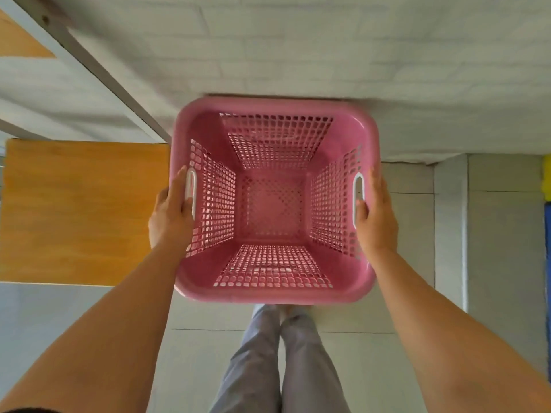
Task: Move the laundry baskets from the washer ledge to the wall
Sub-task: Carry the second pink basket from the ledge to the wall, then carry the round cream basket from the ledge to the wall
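Note:
A pink plastic laundry basket [272, 293] with lattice walls and nothing inside fills the middle of the head view. I look straight down into it. My left hand [170, 213] grips its left white-rimmed handle slot and my right hand [377, 217] grips the right one. The basket's far rim lies against the foot of the white brick wall [298, 49]. Whether its base touches the floor cannot be told.
A wooden table top [77, 210] lies just left of the basket, with a grey metal frame bar [98, 73] above it. Pale floor tiles [411, 234] spread to the right. Blue and yellow objects [547, 198] sit at the right edge. My legs [283, 359] stand below the basket.

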Motion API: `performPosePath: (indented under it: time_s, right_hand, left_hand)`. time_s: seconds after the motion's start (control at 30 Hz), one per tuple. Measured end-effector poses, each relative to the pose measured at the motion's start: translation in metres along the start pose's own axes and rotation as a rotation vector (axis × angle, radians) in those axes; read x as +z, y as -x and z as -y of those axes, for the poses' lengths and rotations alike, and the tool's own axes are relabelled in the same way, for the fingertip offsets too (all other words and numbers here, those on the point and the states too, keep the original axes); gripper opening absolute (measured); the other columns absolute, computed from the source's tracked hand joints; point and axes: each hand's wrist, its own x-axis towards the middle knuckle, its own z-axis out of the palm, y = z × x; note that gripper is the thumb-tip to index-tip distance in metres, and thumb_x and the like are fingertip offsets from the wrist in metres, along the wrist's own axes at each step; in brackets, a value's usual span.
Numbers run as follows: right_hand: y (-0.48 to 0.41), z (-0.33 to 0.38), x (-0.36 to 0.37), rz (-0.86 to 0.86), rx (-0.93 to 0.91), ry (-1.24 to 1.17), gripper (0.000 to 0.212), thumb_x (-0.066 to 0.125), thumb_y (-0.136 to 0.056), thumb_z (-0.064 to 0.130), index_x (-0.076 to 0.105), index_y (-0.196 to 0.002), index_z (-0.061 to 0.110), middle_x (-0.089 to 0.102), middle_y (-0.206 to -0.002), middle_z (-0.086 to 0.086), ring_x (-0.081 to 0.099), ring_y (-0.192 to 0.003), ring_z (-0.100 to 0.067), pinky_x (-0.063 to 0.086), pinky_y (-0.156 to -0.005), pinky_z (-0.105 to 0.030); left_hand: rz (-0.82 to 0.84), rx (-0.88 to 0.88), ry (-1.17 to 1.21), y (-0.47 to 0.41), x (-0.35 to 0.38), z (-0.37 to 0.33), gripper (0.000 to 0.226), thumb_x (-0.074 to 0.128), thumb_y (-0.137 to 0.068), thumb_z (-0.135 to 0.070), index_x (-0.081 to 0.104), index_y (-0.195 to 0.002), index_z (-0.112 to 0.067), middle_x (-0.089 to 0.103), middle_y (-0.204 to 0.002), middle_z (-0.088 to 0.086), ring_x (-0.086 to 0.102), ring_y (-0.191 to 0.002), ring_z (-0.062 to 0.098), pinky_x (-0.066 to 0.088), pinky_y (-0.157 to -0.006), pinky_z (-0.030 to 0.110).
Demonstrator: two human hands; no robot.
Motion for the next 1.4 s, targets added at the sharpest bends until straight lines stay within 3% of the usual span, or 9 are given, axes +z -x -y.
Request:
performPosePath:
  time_s: [0.1,0.17,0.23,0.3,0.4,0.57,0.83,1.03,1.4]
  right_hand:
    - [-0.003,-0.005,0.011,0.138,0.015,0.098,0.076,0.043,-0.1,0.011,-0.003,-0.153,0.041,0.005,-0.163,-0.015,0.065,-0.106,-0.038,0.056,-0.065,-0.039]
    - [-0.003,-0.004,0.016,0.223,0.029,0.191,0.082,0.047,-0.097,0.007,-0.004,-0.154,0.036,0.004,-0.163,-0.018,0.05,-0.128,-0.041,0.056,-0.086,-0.051]
    - [0.002,0.001,0.019,0.259,0.028,0.265,0.082,0.051,-0.096,0.01,-0.002,-0.156,0.029,0.007,-0.162,-0.021,0.036,-0.14,-0.04,0.046,-0.103,-0.051]
    - [0.014,0.005,0.02,0.271,0.012,0.316,0.077,0.05,-0.097,0.016,0.001,-0.156,0.023,0.01,-0.161,-0.022,0.032,-0.142,-0.039,0.041,-0.109,-0.048]
    - [0.032,0.01,0.014,0.294,-0.009,0.369,0.07,0.046,-0.099,0.023,0.007,-0.157,0.018,0.017,-0.16,-0.022,0.036,-0.139,-0.039,0.039,-0.109,-0.049]
    - [0.051,0.021,-0.013,0.308,-0.052,0.377,0.065,0.04,-0.101,0.03,0.008,-0.156,0.016,0.02,-0.159,-0.019,0.032,-0.142,-0.035,0.035,-0.112,-0.049]
    - [0.104,0.028,-0.084,0.27,-0.089,0.333,0.065,0.039,-0.101,0.036,0.011,-0.156,0.013,0.016,-0.161,-0.016,0.02,-0.148,-0.031,0.025,-0.119,-0.046]
    - [0.16,0.024,-0.133,0.17,-0.045,0.249,0.062,0.042,-0.101,0.032,0.019,-0.154,0.011,0.02,-0.161,-0.014,0.022,-0.148,-0.028,0.023,-0.12,-0.043]
    - [0.315,-0.004,-0.147,-0.015,0.281,0.078,0.059,0.04,-0.101,0.033,0.023,-0.153,0.012,0.023,-0.161,-0.01,0.023,-0.147,-0.026,0.022,-0.119,-0.041]
  left_hand:
    - [0.067,-0.079,-0.029,-0.008,0.018,0.01,0.058,0.037,-0.098,-0.02,0.022,-0.138,-0.06,0.052,-0.134,0.004,0.06,-0.08,0.028,0.044,-0.052,0.027]
    - [0.088,-0.131,-0.024,-0.007,0.024,0.016,0.058,0.037,-0.096,-0.013,0.029,-0.139,-0.052,0.053,-0.134,0.004,0.059,-0.08,0.023,0.047,-0.053,0.028]
    - [0.139,-0.13,-0.038,-0.003,0.025,0.017,0.054,0.039,-0.096,-0.014,0.034,-0.141,-0.043,0.051,-0.139,0.0,0.061,-0.091,0.023,0.054,-0.066,0.037]
    - [0.241,-0.094,-0.075,0.004,0.023,0.014,0.055,0.044,-0.096,-0.021,0.029,-0.145,-0.04,0.034,-0.154,-0.007,0.058,-0.116,0.029,0.056,-0.081,0.048]
    - [0.319,-0.096,-0.139,0.018,0.017,0.007,0.058,0.044,-0.097,-0.034,0.019,-0.15,-0.034,0.018,-0.16,-0.006,0.036,-0.138,0.032,0.043,-0.1,0.056]
    - [0.325,-0.028,-0.205,0.049,0.004,-0.011,0.062,0.042,-0.097,-0.042,0.02,-0.152,-0.023,0.015,-0.161,0.002,0.017,-0.147,0.029,0.02,-0.117,0.051]
    - [0.251,0.117,-0.275,0.119,-0.039,-0.052,0.058,0.038,-0.099,-0.042,0.026,-0.15,-0.018,0.022,-0.159,0.009,0.017,-0.146,0.03,0.015,-0.118,0.048]
    - [0.2,0.273,-0.26,0.161,-0.072,-0.077,0.053,0.04,-0.099,-0.04,0.034,-0.145,-0.015,0.036,-0.151,0.009,0.031,-0.14,0.031,0.024,-0.115,0.048]
    - [0.316,0.676,-0.362,0.232,-0.074,-0.075,0.054,0.036,-0.099,-0.041,0.036,-0.144,-0.01,0.043,-0.147,0.013,0.037,-0.136,0.033,0.025,-0.116,0.049]
